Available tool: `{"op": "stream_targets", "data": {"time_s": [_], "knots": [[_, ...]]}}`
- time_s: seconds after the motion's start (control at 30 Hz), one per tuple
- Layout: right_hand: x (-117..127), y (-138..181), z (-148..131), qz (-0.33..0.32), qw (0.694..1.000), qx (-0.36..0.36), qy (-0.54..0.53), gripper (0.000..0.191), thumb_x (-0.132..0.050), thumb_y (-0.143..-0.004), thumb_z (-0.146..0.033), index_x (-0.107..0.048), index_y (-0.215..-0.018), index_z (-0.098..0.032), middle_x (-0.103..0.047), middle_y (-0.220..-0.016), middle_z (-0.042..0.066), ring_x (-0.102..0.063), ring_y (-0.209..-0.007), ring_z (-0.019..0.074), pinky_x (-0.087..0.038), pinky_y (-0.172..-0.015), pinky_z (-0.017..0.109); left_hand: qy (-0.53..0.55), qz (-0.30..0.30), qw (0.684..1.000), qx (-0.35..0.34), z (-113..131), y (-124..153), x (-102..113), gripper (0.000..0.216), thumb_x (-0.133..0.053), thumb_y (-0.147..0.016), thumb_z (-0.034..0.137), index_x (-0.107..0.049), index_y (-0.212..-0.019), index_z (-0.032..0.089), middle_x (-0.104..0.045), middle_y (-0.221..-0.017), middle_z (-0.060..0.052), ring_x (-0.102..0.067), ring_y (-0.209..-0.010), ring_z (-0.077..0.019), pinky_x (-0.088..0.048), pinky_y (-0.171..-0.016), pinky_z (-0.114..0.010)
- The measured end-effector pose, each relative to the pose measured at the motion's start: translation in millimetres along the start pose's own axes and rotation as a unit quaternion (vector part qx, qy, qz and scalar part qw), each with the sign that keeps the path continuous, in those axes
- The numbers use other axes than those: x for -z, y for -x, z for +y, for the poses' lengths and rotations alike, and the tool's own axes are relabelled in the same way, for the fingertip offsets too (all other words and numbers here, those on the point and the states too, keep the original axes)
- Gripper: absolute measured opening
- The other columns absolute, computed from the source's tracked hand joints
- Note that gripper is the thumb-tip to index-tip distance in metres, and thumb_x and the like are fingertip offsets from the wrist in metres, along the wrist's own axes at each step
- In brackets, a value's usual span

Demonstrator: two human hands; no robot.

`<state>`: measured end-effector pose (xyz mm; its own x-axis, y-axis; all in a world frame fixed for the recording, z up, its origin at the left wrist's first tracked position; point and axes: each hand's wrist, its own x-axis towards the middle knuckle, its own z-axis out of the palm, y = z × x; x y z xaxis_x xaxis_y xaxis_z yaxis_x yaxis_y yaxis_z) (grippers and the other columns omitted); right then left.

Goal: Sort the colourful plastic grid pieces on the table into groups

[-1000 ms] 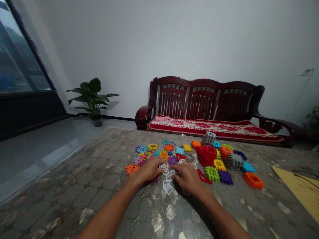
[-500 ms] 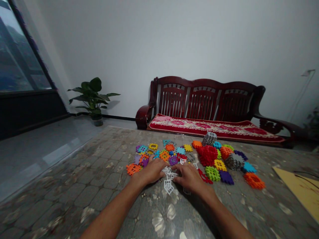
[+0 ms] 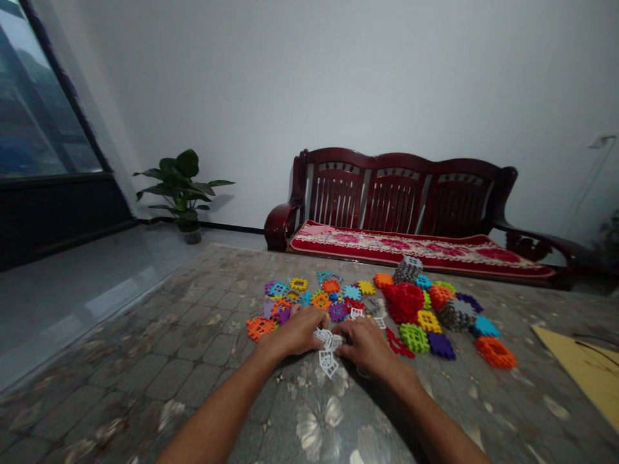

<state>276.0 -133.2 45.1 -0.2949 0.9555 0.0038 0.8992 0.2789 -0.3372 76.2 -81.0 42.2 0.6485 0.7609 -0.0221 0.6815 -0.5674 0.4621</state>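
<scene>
Several white openwork plastic building pieces, joined together (image 3: 327,362), lie on the patterned tabletop (image 3: 271,412) between my hands. My left hand (image 3: 300,330) closes its fingers on the left side of this white assembly. From the right, my right hand (image 3: 363,341) pinches another white piece of it, thumb low and fingers above. One pentagon-shaped white piece points toward me, flat on the table. Just beyond my right hand are loose white pieces (image 3: 356,313). An orange lattice piece (image 3: 260,328) lies beside my left wrist.
Colourful lattice pieces (image 3: 320,300) are spread behind my hands. To the right stand a red built cluster (image 3: 404,301), a grey block (image 3: 458,314) and a green piece (image 3: 414,338). A yellow board (image 3: 580,367) lies at the right edge. Beyond the table is a wooden bench (image 3: 391,200).
My hands have drawn slightly closer together, and the white pieces between them are folded up more. The view has shifted very slightly.
</scene>
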Motion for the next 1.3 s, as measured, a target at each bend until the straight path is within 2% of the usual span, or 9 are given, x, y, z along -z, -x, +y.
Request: {"op": "stream_targets", "data": {"time_s": [0.2,0.4,0.63,0.8,1.0,1.3], "knots": [[1.6,2.0,-5.4,-0.003,1.000,0.007,0.022,0.031,-0.063,-0.085,-0.030,-0.071,-0.114,-0.031,-0.073,-0.107,0.003,-0.060,-0.105,0.0238,-0.034,-0.089,0.032,0.022,0.012,1.000,0.009,-3.5,-2.9,-1.4,0.012,-0.064,-0.074,0.018,-0.061,-0.085,0.021,-0.067,-0.088,0.003,-0.059,-0.089,-0.0178,-0.035,-0.092,-0.031],[0.3,4.2,-9.9,0.004,0.998,0.028,0.052,0.026,-0.057,-0.090,-0.028,-0.070,-0.113,-0.027,-0.068,-0.107,0.006,-0.058,-0.105,0.0239,-0.033,-0.090,0.034,0.050,0.076,0.995,0.037,-1.3,-5.3,3.7,0.009,-0.062,-0.074,0.018,-0.064,-0.083,0.020,-0.069,-0.086,0.001,-0.060,-0.082,-0.0168,-0.040,-0.082,-0.028],[-1.9,1.7,-11.4,0.014,0.997,0.036,0.073,0.019,-0.057,-0.088,-0.029,-0.067,-0.102,-0.022,-0.065,-0.109,0.008,-0.055,-0.106,0.0248,-0.032,-0.091,0.036,0.029,0.120,0.991,0.059,1.2,-5.1,8.2,0.014,-0.061,-0.076,0.021,-0.067,-0.089,0.021,-0.072,-0.095,-0.002,-0.062,-0.090,-0.0194,-0.043,-0.080,-0.028],[-5.3,0.5,-10.7,0.017,0.997,0.052,0.049,0.017,-0.057,-0.085,-0.025,-0.065,-0.100,-0.021,-0.067,-0.106,0.006,-0.055,-0.105,0.0238,-0.032,-0.090,0.035,0.056,0.155,0.984,0.064,-1.8,-8.4,4.3,0.013,-0.062,-0.078,0.027,-0.067,-0.088,0.021,-0.073,-0.094,-0.002,-0.064,-0.090,-0.0197,-0.045,-0.080,-0.028],[-6.2,-1.5,-6.1,0.018,0.999,0.040,0.019,0.028,-0.059,-0.083,-0.026,-0.065,-0.110,-0.022,-0.067,-0.111,0.006,-0.055,-0.107,0.0249,-0.033,-0.091,0.036,0.119,0.150,0.980,0.061,-5.6,-13.0,-4.1,0.013,-0.060,-0.074,0.023,-0.067,-0.084,0.019,-0.073,-0.087,0.000,-0.063,-0.081,-0.0172,-0.045,-0.073,-0.026],[-2.4,-1.2,-8.3,0.000,0.998,0.032,0.045,0.019,-0.061,-0.083,-0.030,-0.066,-0.099,-0.021,-0.065,-0.109,0.007,-0.053,-0.105,0.0251,-0.033,-0.090,0.037,0.111,0.128,0.984,0.059,-4.2,-13.6,-5.5,0.018,-0.058,-0.071,0.015,-0.069,-0.085,0.018,-0.072,-0.084,0.000,-0.061,-0.078,-0.0161,-0.041,-0.068,-0.025]]}}
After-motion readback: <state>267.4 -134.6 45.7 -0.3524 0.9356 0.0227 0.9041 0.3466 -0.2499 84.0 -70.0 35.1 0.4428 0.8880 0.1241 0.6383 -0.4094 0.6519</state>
